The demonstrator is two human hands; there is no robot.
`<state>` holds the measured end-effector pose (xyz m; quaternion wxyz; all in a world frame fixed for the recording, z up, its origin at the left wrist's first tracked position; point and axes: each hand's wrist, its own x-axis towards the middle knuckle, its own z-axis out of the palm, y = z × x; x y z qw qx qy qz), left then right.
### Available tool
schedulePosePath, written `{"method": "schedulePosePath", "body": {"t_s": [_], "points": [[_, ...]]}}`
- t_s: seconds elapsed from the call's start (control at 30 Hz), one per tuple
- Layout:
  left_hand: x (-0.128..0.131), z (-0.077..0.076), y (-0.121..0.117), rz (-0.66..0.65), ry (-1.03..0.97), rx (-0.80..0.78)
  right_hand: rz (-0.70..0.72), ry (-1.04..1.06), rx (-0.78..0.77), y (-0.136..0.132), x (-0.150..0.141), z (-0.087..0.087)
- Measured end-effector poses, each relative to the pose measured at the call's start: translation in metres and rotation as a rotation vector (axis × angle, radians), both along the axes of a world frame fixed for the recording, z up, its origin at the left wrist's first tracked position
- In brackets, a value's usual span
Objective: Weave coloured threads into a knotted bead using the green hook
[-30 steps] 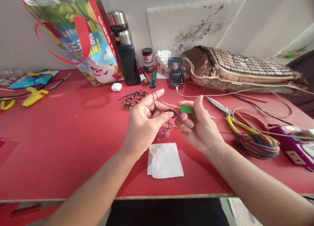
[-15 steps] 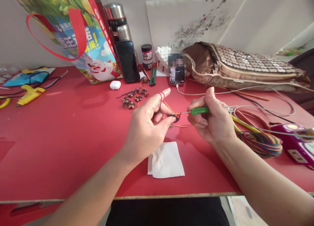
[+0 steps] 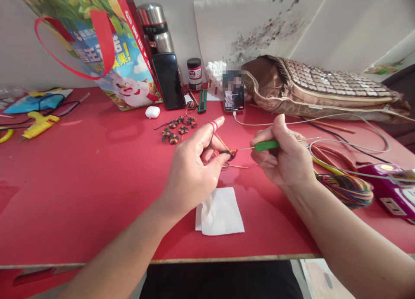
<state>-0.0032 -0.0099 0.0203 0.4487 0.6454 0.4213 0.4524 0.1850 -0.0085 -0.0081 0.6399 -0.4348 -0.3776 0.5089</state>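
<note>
My left hand (image 3: 197,160) pinches a small multicoloured crochet piece (image 3: 231,153) between thumb and fingers. Yarn is wound round its raised index finger and runs down to the piece. In my right hand (image 3: 283,154) is a crochet hook with a green handle (image 3: 266,145), held between thumb and fingers. The hook's thin metal shaft points left and its tip meets the crochet piece. A loose yarn end lies just below the piece. Beyond my left hand, several small crocheted rounds (image 3: 173,138) in the same dark and orange colours lie on the red table (image 3: 97,195).
Below my hands lies a folded white tissue (image 3: 222,212). To the right are a multicoloured yarn skein (image 3: 345,190), a purple power strip (image 3: 389,189), pliers and a white cable. A propped phone (image 3: 233,96), sequined bag (image 3: 330,87) and gift bag (image 3: 126,74) stand behind; a yellow glue gun (image 3: 40,125) lies left.
My right hand has moved right with the crochet hook, baring its shaft between handle and crochet piece. My left hand keeps its pinch. The view has shifted slightly.
</note>
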Motion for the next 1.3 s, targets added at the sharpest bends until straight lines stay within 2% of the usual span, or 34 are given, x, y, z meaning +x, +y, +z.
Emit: {"method": "schedulePosePath", "body": {"t_s": [0.33, 0.63, 0.8, 0.9, 1.0, 1.1, 1.17, 1.3], "points": [[-0.004, -0.009, 0.0, 0.001, 0.126, 0.156, -0.009, -0.147, 0.099, -0.003, 0.003, -0.001], [-0.007, -0.019, 0.004, -0.006, 0.231, 0.339, -0.08, -0.309, 0.246, -0.007, 0.007, -0.005], [-0.008, -0.027, 0.004, 0.02, 0.343, 0.48, -0.098, -0.562, 0.427, -0.016, 0.006, -0.002], [-0.007, -0.03, 0.004, 0.044, 0.393, 0.499, -0.122, -0.736, 0.577, -0.021, 0.002, -0.001], [-0.004, -0.027, 0.008, 0.057, 0.346, 0.312, -0.164, -0.925, 0.746, -0.024, -0.003, -0.003], [0.0, -0.019, 0.015, 0.095, 0.159, -0.068, -0.216, -1.008, 0.834, -0.024, -0.006, -0.007], [0.001, -0.015, 0.018, 0.099, 0.011, -0.21, -0.238, -0.977, 0.824, -0.025, -0.007, -0.008], [0.003, -0.011, 0.018, 0.088, -0.157, -0.28, -0.278, -0.808, 0.656, -0.026, -0.011, -0.01]]}}
